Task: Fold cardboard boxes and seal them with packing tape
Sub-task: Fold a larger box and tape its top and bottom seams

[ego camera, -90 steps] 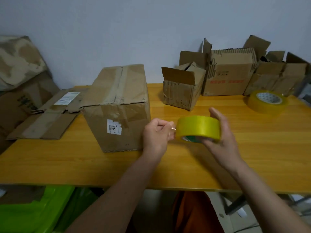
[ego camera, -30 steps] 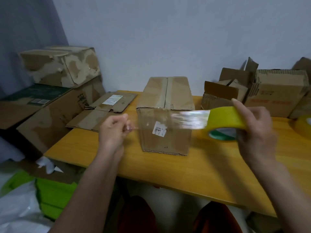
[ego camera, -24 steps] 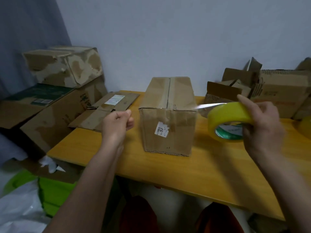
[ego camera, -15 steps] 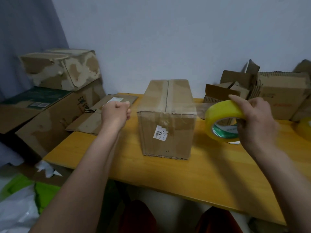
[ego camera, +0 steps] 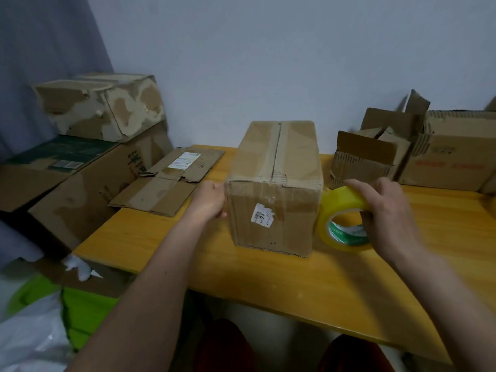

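Left hand (ego camera: 210,200) pins clear tape on the tall brown cardboard box (ego camera: 273,189), right hand (ego camera: 386,213) grips the yellow tape roll (ego camera: 342,224); I'd pull taut, wrap level.

Bare forearms (ego camera: 150,285); dark-red trousers (ego camera: 222,347)

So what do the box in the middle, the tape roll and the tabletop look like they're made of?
Box: brown corrugated cardboard, matte and scuffed, with glossy clear tape across its front. Tape roll: shiny yellowish plastic film, apparently on a green-printed core. Tabletop: orange wood grain, smooth; possibly laminate.
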Tool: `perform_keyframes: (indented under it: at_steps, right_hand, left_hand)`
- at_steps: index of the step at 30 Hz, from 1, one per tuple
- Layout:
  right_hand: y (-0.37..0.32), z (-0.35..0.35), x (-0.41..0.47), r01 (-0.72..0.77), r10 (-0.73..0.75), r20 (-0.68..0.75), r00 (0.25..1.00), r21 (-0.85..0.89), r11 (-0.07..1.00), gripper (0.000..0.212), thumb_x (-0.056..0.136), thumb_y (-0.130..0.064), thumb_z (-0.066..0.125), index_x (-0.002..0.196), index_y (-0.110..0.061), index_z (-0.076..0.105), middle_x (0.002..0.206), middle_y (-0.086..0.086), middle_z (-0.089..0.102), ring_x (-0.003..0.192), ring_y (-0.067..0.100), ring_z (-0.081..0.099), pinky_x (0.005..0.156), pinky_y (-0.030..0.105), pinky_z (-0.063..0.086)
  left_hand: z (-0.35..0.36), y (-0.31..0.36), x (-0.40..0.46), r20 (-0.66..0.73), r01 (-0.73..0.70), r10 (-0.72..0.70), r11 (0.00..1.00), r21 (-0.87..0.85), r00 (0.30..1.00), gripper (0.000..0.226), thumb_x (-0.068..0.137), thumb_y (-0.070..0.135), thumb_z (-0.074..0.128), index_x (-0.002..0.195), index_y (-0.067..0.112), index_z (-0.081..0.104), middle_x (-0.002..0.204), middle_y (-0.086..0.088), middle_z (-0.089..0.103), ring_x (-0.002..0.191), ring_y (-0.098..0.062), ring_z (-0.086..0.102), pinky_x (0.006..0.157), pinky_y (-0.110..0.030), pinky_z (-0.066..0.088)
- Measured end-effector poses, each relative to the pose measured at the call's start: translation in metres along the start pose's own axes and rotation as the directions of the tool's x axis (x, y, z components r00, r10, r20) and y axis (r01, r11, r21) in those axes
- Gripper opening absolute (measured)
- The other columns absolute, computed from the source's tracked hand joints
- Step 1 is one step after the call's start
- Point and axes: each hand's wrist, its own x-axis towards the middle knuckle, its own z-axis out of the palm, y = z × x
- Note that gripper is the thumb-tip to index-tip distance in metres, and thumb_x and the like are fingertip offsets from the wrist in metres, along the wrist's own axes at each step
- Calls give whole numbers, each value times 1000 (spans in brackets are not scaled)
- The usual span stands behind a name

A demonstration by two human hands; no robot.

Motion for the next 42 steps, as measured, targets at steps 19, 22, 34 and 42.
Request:
perform_keyframes:
  at_steps: [19, 22, 34, 42]
  right_hand:
    - [-33, -4, 3, -76, 40, 122, 992, 305, 949, 67, 81, 11, 58, 136, -25, 47, 107, -6, 38, 98, 12, 38, 76, 28, 35]
    - [-37, -3, 1, -72, 35, 118, 992, 329, 942, 65, 81, 11, 58, 134, -26, 50, 104, -5, 39, 97, 13, 40, 77, 28, 36]
    - [-44, 10, -3, -122, -118, 287, 951, 696, 707, 60, 81, -73, 43, 129, -38, 52, 118, -10, 50, 115, 9, 47, 94, 27, 39]
    - [59, 63, 13, -416, 413, 410, 813, -89, 905, 43, 99, -23, 44, 141, -16, 41, 145, 14, 38, 132, 33, 33, 109, 44, 31]
  left_hand:
    - [3, -18, -1, 74, -92, 101, 990, -110, 992, 95, 75, 85, 17, 134, 21, 55, 139, 0, 54, 129, -21, 48, 112, -44, 33]
    - [7, -13, -7, -155, -88, 115, 981, 173, 981, 76, 96, 64, 19, 137, 7, 51, 146, -9, 44, 136, -27, 37, 114, -45, 28]
    - [57, 22, -37, -111, -546, 620, 750, 373, 776, 37, 89, 30, 67, 125, 24, 64, 132, 7, 59, 127, -14, 44, 109, -31, 33]
    - [45, 12, -27, -78, -606, 653, 735, 304, 753, 36, 90, 16, 66, 126, 17, 64, 133, -1, 59, 132, -19, 45, 118, -35, 23]
